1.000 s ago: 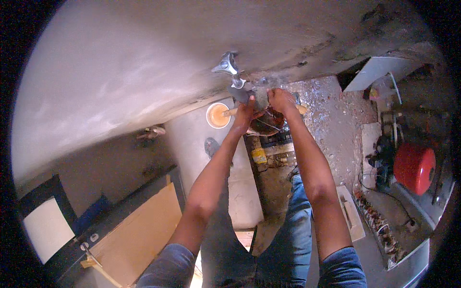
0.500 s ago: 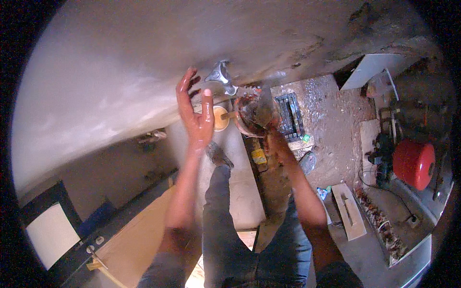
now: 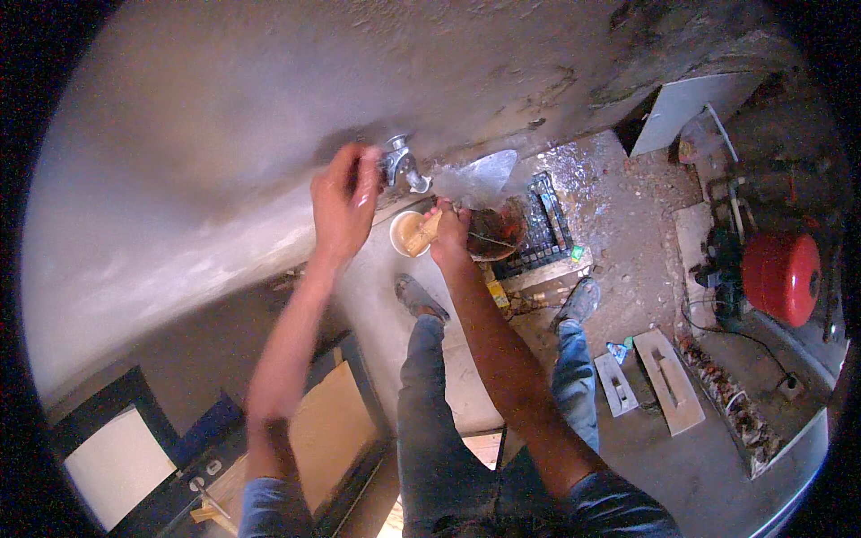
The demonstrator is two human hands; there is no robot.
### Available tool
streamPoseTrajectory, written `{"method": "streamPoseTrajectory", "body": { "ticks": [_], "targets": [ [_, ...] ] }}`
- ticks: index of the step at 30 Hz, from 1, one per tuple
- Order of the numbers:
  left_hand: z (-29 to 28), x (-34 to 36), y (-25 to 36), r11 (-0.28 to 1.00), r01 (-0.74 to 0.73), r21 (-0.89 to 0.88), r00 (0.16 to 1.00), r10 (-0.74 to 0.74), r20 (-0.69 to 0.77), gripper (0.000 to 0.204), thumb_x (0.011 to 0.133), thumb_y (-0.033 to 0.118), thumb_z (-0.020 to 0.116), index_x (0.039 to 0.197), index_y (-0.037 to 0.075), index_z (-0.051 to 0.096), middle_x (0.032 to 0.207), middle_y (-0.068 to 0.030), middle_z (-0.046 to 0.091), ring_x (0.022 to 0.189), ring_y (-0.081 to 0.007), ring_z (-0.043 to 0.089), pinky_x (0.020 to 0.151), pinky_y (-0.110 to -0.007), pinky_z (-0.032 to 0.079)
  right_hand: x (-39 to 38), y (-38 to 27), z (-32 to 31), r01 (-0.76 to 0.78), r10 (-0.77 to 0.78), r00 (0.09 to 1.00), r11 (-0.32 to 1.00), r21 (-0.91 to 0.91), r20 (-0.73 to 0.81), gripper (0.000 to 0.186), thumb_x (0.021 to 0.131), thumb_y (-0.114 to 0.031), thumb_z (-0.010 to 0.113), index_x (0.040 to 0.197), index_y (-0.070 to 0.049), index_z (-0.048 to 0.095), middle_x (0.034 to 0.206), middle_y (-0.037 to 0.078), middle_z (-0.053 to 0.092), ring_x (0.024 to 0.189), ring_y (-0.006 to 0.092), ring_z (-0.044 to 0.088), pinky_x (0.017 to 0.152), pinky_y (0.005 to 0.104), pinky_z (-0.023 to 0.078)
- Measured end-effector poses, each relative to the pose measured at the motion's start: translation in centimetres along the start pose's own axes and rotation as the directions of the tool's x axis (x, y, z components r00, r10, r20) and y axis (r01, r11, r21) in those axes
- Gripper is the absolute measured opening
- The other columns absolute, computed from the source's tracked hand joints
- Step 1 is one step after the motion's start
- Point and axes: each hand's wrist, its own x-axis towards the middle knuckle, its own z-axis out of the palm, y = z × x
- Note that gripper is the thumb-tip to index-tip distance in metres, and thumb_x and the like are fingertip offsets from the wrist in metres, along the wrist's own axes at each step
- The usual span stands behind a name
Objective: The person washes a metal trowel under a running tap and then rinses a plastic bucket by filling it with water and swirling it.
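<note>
My left hand (image 3: 345,197) is closed at the handle of a metal tap (image 3: 405,166) on the wall; its fingers are slightly smeared by motion. In my right hand (image 3: 451,231) is the wooden handle of a trowel (image 3: 489,175). The trowel's wet, shiny blade points away from me, just right of the tap's spout. A dark, round, reddish vessel (image 3: 500,231) sits below and right of my right hand, partly hidden by it. Beside the trowel's handle is a white-rimmed cup or tub (image 3: 398,235) with a tan inside.
A black drain grate (image 3: 549,211) lies right of the vessel on wet ground. Two plastering floats (image 3: 668,381) rest on the floor at the right. Farther right stands a red tank (image 3: 778,278). My feet are on either side, below the vessel.
My left hand has gone from open fingers beside the tap to closing at its handle. My right hand has moved left from the vessel's side onto the trowel's handle.
</note>
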Motion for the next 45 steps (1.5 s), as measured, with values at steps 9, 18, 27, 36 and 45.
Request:
{"method": "streamPoseTrajectory", "body": {
  "ticks": [9,18,27,36,45],
  "targets": [
    [15.8,-1.3,-15.4,0.634,0.763,-0.127,0.527,-0.497,0.689,0.041,0.091,0.041,0.052,0.11,0.006,0.059,0.103,-0.0093,0.064,0.097,-0.0191,0.059,0.085,-0.033,0.046,-0.4,-1.4,-4.1,0.185,-0.153,0.977,0.955,-0.233,0.149,0.027,0.091,-0.032,0.048,0.109,-0.012,0.044,0.077,0.007,0.052,0.059,0.0169,0.052,0.047,0.0305,0.045],
    [20.3,4.2,-13.5,0.93,0.356,0.09,0.872,-0.365,0.325,0.051,0.09,0.049,0.047,0.11,0.005,0.061,0.109,-0.0148,0.062,0.102,-0.0315,0.057,0.086,-0.045,0.045,-0.6,-4.4,-12.4,0.723,-0.452,0.314,-0.456,-0.519,0.835,0.039,0.089,-0.04,0.053,0.112,-0.008,0.049,0.091,0.014,0.058,0.073,0.0259,0.059,0.058,0.0398,0.049],
    [16.5,-6.7,-11.2,0.353,0.492,-0.796,0.798,-0.548,0.251,0.022,0.093,0.029,0.055,0.104,0.009,0.054,0.081,0.0009,0.058,0.061,-0.0081,0.052,0.052,-0.022,0.044,4.9,-14.8,-10.0,0.804,0.046,0.544,-0.314,-0.505,0.838,0.051,0.082,-0.043,0.064,0.111,-0.002,0.058,0.108,0.019,0.059,0.096,0.0318,0.058,0.087,0.0405,0.044],
    [14.6,-3.5,-12.4,0.268,0.309,-0.913,0.843,-0.521,0.132,0.021,0.094,0.024,0.054,0.111,0.013,0.05,0.09,0.0036,0.057,0.062,-0.0039,0.048,0.045,-0.018,0.036,9.2,-14.4,-0.6,0.616,0.374,0.623,0.307,-0.726,0.687,0.029,0.086,-0.032,0.063,0.097,-0.005,0.065,0.079,-0.001,0.063,0.07,0.0101,0.054,0.065,0.0268,0.046],
    [15.0,-3.0,-12.0,0.201,0.328,-0.923,0.797,-0.583,0.157,0.016,0.089,0.017,0.056,0.105,0.014,0.054,0.092,0.001,0.059,0.078,-0.0113,0.056,0.06,-0.024,0.046,8.8,-14.1,-0.1,0.561,0.485,0.532,0.412,-0.718,0.694,0.018,0.087,-0.017,0.061,0.096,-0.003,0.066,0.087,-0.002,0.064,0.075,0.0073,0.055,0.068,0.0253,0.045]
  ]
}}
